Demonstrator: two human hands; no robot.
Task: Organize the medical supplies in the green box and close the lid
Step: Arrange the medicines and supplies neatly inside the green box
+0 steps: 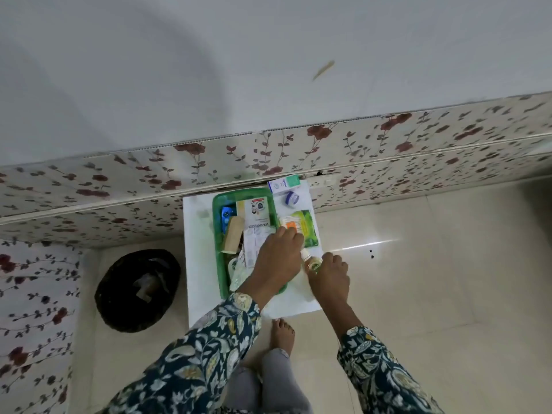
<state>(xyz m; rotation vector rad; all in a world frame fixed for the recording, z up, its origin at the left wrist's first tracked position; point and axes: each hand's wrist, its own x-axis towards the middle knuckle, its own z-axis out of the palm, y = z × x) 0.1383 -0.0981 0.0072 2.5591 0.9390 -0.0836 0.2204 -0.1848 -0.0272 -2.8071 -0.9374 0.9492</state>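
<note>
The green box (219, 204) is sitting open on a small white tabletop (197, 234) pushed against the flowered wall panel (388, 138). Inside it, a white carton printed "WASHPROOF" (257, 213) is lying toward the far end, with a blue packet (226, 215) beside it, a tan roll of bandage (233, 239) slanting across the middle, and paper leaflets (254, 240) and a pale pouch (237, 273) crowding the near end.

The left hand (277, 258) is reaching across the box's right rim, its fingertips (288, 231) touching a small orange-and-white carton (291, 224) that is lying on a green packet (307, 231) just outside the box — whether that grip is actually clenching the carton I cannot tell. The right hand (330, 274) is resting just to the right on the tabletop, its grip wrapping the lower part of a small clear bottle (310, 261) with a pale cap, tilted toward the box.

Further back on the tabletop, a white and teal carton (282, 183) is lying against the wall, and a small round white-and-blue jar (292, 198) is sitting just in front of it.

Both arms are wearing dark floral sleeves (209, 354). A black basket (137, 289) is standing on the pale tiled floor (433, 279) to the left of the tabletop, and a bare foot (282, 333) is showing just below its near edge.
</note>
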